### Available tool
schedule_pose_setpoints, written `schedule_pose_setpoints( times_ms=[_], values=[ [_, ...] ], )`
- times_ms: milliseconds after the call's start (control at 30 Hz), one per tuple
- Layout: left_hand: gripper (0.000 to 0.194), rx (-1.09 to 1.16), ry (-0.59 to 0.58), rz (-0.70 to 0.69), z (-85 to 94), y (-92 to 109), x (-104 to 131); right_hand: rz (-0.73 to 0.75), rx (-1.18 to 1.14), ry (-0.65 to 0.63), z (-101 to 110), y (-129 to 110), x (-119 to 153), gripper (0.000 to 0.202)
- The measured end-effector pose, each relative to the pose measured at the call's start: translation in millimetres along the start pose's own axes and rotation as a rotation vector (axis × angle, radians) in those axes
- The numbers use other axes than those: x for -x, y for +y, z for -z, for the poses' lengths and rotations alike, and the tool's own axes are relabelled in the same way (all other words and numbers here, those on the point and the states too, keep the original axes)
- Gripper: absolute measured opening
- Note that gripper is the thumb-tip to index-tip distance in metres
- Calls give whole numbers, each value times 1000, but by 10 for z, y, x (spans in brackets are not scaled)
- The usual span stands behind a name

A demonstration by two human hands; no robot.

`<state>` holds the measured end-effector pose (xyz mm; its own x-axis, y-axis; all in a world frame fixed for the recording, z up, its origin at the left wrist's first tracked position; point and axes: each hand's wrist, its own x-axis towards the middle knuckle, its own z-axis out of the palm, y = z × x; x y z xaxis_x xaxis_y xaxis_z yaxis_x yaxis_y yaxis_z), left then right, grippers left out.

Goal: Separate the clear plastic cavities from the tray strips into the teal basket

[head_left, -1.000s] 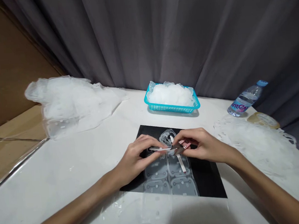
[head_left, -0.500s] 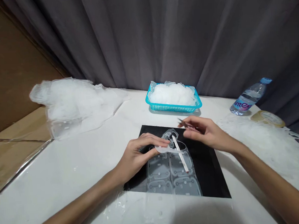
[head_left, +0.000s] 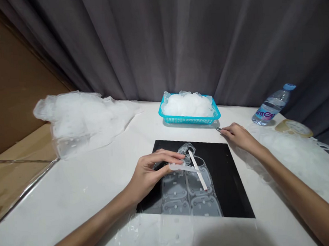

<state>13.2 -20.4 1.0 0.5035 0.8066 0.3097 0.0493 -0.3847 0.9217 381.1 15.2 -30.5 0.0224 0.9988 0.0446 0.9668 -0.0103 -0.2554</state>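
My left hand (head_left: 153, 170) is closed on a small translucent plastic piece (head_left: 185, 167), pinched at its edge above the black mat (head_left: 229, 178). Under it lies a clear plastic sheet (head_left: 174, 187) of rounded moulded panels, overhanging the mat's front edge. A slim white stick (head_left: 198, 171) slants across the sheet, its lower end reddish. Beside the fingertips sits a clump of clear plastic bits (head_left: 187, 151). My right hand (head_left: 239, 135) rests at the table just past the mat's far right corner, closed on tweezers (head_left: 218, 129) whose metal tips point left.
A blue basket (head_left: 190, 120) heaped with white translucent pieces stands at the back. Left is a pile of clear plastic sheets (head_left: 80, 120); right, a heap of translucent scraps (head_left: 300, 163), a round-labelled tan item (head_left: 294, 128) and a water bottle (head_left: 272, 107). A grey curtain (head_left: 159, 41) hangs behind.
My right hand has moved right with the tweezers, from above the mat to the table beside it. My left hand keeps the plastic piece in nearly the same place.
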Motion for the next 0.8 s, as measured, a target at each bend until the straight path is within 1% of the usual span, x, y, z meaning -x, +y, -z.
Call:
schedule_pose_setpoints(
  times_ms=[167,267,467,533,633,733,800],
  values=[
    [11,23,-2,-1,0,26,8,-104,63,80,-58,-56,27,35],
    [9,18,-1,5,-9,56,8,-141,106,110,-63,-96,62,33],
    [8,36,11,28,-45,107,5,-155,208,104,-51,-165,91,29],
    [7,25,37,79,-56,111,4,-165,205,89,-43,-168,86,28],
    [11,1,100,221,-66,83,-5,-177,181,76,-36,-157,71,27],
    [25,117,129,395,-67,19,-30,-190,151,85,-52,-146,49,25],
    [32,211,139,474,-64,-27,-54,-200,122,102,-80,-144,30,23]
  ],
)
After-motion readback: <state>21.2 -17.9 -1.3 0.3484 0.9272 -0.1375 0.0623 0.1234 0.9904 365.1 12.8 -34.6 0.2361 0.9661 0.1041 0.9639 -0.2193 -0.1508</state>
